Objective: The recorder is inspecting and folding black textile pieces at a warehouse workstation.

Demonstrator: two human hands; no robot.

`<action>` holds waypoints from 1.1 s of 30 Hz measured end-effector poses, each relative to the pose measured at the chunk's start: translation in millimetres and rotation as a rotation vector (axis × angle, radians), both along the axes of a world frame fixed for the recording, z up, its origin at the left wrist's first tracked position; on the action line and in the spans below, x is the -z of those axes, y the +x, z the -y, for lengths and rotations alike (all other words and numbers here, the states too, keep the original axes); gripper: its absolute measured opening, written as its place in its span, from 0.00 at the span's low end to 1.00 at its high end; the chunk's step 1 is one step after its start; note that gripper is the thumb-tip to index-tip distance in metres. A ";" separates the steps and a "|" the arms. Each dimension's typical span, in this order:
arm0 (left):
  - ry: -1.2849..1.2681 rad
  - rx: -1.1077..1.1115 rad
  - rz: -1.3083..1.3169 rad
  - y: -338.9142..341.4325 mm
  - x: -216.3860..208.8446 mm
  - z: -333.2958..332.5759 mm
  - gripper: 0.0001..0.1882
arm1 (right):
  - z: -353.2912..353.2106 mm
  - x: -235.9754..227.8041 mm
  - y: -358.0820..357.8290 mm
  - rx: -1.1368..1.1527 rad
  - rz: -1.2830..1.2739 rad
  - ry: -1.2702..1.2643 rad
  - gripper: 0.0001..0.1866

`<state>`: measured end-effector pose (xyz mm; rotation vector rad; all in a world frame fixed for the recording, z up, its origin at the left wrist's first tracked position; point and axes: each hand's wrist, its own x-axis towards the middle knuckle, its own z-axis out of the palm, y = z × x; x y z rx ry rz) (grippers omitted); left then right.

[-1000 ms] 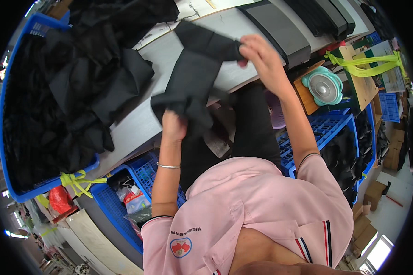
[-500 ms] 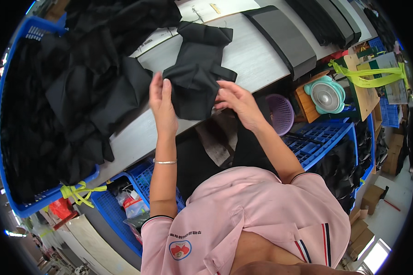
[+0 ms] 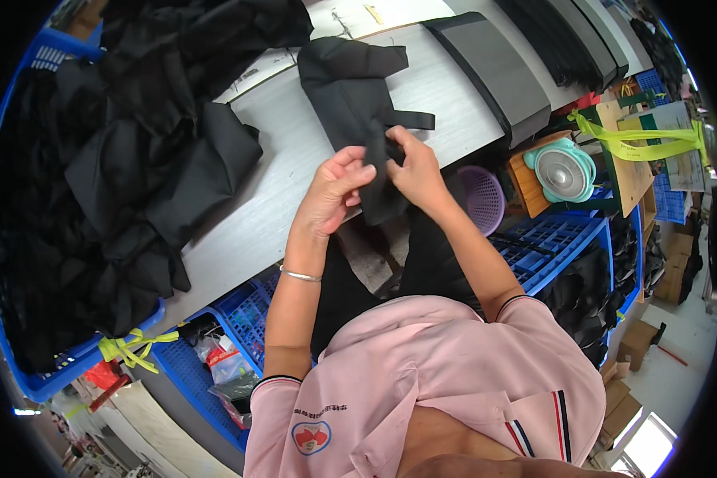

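Note:
A black sewn fabric piece [image 3: 346, 95] lies partly on the white table, its near end hanging over the front edge above my lap. A short black strap sticks out from its right side. At the piece's left edge, my left hand [image 3: 338, 187] pinches the cloth between thumb and fingers. My right hand [image 3: 413, 166] is closed on the same piece from the right, just below the strap, with its fingertips partly hidden. The fabric between the hands is gathered narrow.
Heaped black fabric pieces [image 3: 159, 159] fill a blue basket [image 3: 4, 319] at left and spill onto the white table [image 3: 271, 119]. Stacked grey-black panels [image 3: 494, 76] lie at right. Below them are a purple basket [image 3: 482, 199], a teal fan [image 3: 564, 174] and a blue crate [image 3: 550, 247].
My left hand has moved right and closed on the cloth, nearer my right hand. The fabric's near part, spread wide before, is now folded narrow, and its strap points further right.

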<state>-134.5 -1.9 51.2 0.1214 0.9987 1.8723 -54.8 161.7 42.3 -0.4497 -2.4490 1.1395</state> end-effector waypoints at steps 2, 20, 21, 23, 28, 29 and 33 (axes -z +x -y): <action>-0.021 -0.084 0.004 -4.7 12.3 8.9 0.14 | -15.8 -19.0 -1.0 -0.196 0.107 -0.496 0.21; -0.633 -0.872 -1.024 -3.1 4.7 15.8 0.07 | -27.0 -14.6 6.7 0.101 -0.025 0.259 0.15; -0.632 -0.876 -1.026 -2.4 3.8 16.4 0.07 | -30.5 -22.5 7.7 0.100 -0.028 0.260 0.15; -0.594 -0.907 -0.966 -0.8 4.6 17.1 0.07 | -47.3 -45.5 15.5 -0.236 0.016 -0.414 0.19; -0.591 -0.776 -0.999 21.9 -10.2 20.7 0.17 | -155.3 -26.6 28.7 0.430 -0.050 0.866 0.24; -0.561 -0.766 -0.999 26.7 -13.9 22.1 0.21 | -172.3 -22.1 29.7 0.428 -0.056 0.866 0.24; -0.473 -0.867 -0.970 44.4 -19.8 24.5 0.24 | -204.8 -28.2 30.1 0.348 0.117 0.529 0.18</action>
